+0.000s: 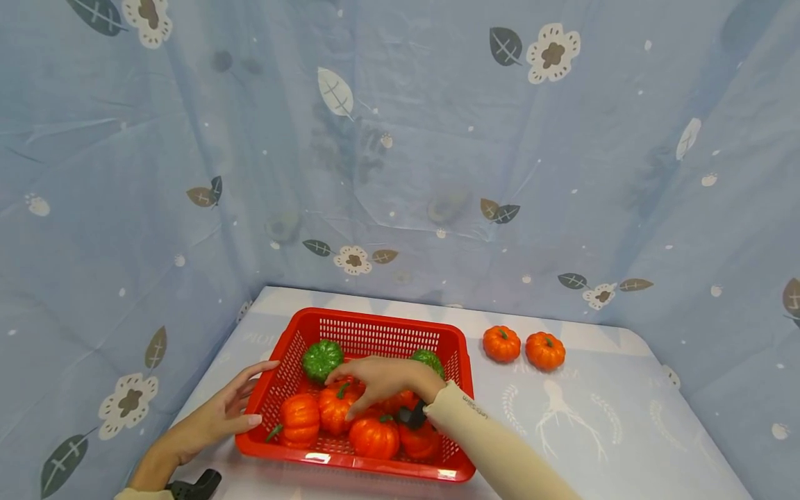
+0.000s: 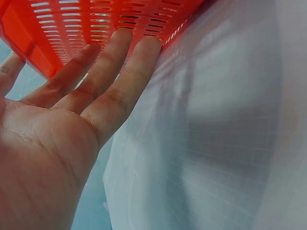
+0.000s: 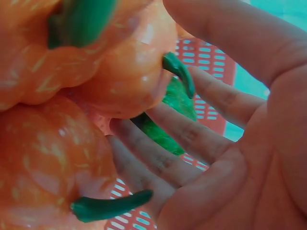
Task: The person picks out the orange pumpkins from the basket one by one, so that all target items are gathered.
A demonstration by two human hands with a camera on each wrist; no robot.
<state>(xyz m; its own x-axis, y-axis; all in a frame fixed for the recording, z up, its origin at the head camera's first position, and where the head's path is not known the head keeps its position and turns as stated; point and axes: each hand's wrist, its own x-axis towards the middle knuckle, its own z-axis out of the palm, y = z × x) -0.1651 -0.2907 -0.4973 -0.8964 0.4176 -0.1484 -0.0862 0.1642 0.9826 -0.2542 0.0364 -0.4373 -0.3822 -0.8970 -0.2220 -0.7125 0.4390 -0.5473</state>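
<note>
A red plastic basket (image 1: 381,323) holds several orange pumpkins and two green pumpkins. The right hand (image 1: 381,378) reaches into it over an orange pumpkin (image 1: 334,410) with a curved green stem; thumb and fingers are spread about that pumpkin's top. In the right wrist view, the fingers (image 3: 192,136) extend fairly straight, tips right at the pumpkin's side, and the palm faces it with a gap between. The left hand (image 1: 215,413) is at the basket's left side, its thumb near the rim. The left wrist view has its fingers (image 2: 112,86) stretched along the slotted outer wall.
Two small orange pumpkins (image 1: 501,344) (image 1: 545,351) sit on the table right of the basket. One green pumpkin (image 1: 322,361) lies at the basket's back left, another (image 1: 428,359) at its back right, partly behind the right wrist. Blue patterned cloth (image 1: 425,153) hangs around the table.
</note>
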